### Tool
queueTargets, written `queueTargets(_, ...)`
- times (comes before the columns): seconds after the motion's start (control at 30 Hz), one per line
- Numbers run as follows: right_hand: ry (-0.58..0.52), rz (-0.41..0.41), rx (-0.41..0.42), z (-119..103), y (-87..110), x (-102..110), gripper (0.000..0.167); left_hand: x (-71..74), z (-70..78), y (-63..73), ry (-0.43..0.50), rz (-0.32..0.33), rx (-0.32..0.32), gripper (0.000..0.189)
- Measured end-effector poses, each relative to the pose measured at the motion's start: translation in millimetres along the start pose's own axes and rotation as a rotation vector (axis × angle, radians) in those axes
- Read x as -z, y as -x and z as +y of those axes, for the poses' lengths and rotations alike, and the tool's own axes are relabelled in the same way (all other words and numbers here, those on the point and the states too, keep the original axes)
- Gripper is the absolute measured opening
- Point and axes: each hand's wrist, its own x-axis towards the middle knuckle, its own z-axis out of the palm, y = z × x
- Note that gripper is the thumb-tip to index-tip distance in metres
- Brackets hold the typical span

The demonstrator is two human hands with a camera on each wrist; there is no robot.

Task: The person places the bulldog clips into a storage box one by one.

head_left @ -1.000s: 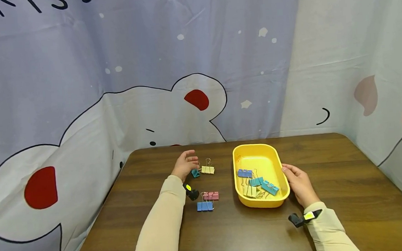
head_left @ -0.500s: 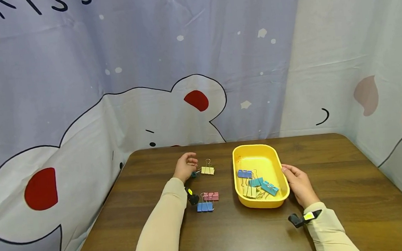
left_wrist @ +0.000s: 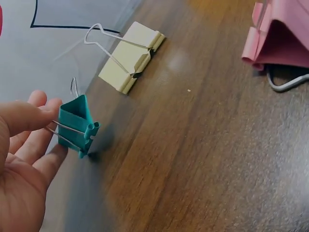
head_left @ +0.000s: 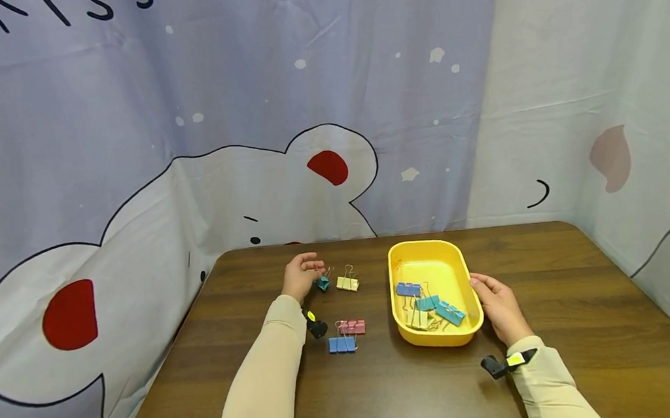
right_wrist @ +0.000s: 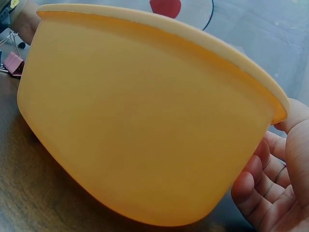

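My left hand (head_left: 301, 276) is at the back left of the table, pinching a teal binder clip (left_wrist: 75, 126) by a wire handle between thumb and fingers. A pale yellow binder clip (left_wrist: 131, 57) lies just right of it. Nearer the front, a pink binder clip (head_left: 353, 327) and a blue binder clip (head_left: 342, 345) lie against each other. On the right, my right hand (head_left: 499, 307) grips the side of a yellow plastic bin (head_left: 394, 250), its thumb at the rim and fingers curled under it. Several blue, teal and yellow binder clips (head_left: 427, 303) lie inside, toward the bin's near end.
A brown wooden table (head_left: 397, 401) bears everything. Behind it and along both sides hangs a printed curtain (head_left: 230, 79), close to the table's back edge.
The left hand has shifted slightly left and now has the teal clip tipped up in its fingers. The right hand and the bin have stayed put.
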Motion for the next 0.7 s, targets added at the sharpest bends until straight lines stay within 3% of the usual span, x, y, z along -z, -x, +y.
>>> queueTargets(0.23,0.003,-0.006,-0.010,0,-0.6,1,0.059,3.8,4.1,-3.7,0.078,-0.018,-0.001,0.043)
queueTargets(0.7,-0.007,-0.033,-0.051,-3,-1.1,2,0.056,-0.4,41.3,-6.7,0.227,-0.072,0.009,0.048)
